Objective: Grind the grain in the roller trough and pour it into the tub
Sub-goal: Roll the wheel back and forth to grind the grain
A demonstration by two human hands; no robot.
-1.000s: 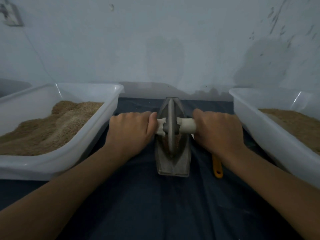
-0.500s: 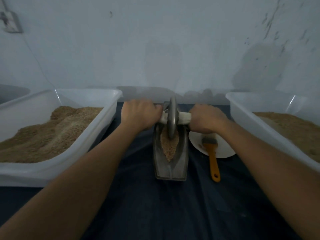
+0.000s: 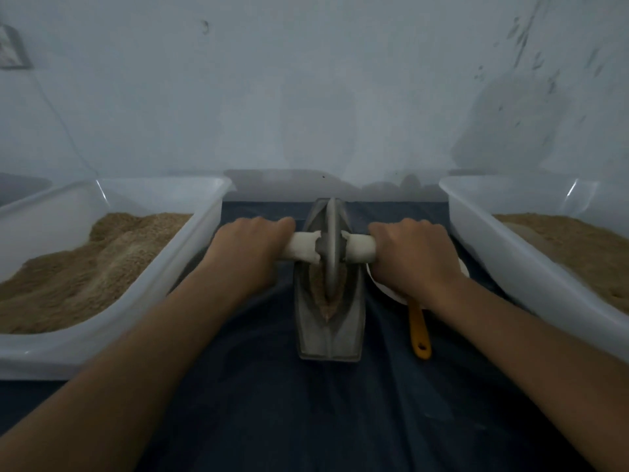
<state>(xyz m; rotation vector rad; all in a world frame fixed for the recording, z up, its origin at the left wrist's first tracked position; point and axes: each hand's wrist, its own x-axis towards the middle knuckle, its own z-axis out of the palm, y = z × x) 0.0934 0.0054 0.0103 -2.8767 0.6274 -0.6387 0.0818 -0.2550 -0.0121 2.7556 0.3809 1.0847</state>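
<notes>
Head view: at frame centre, the left hand and right hand are each gripping an end of the white axle handle, fingers curled round it. The grinding wheel is standing upright in the metal roller trough, over brown grain. Grain-filled tubs are sitting at left and right.

I see a pale wall w/ dark scuffs top right, dim bluish light. Small fixture at top-left, thin cord down from it. Dark blue cloth covers the surface up to the wall.
</notes>
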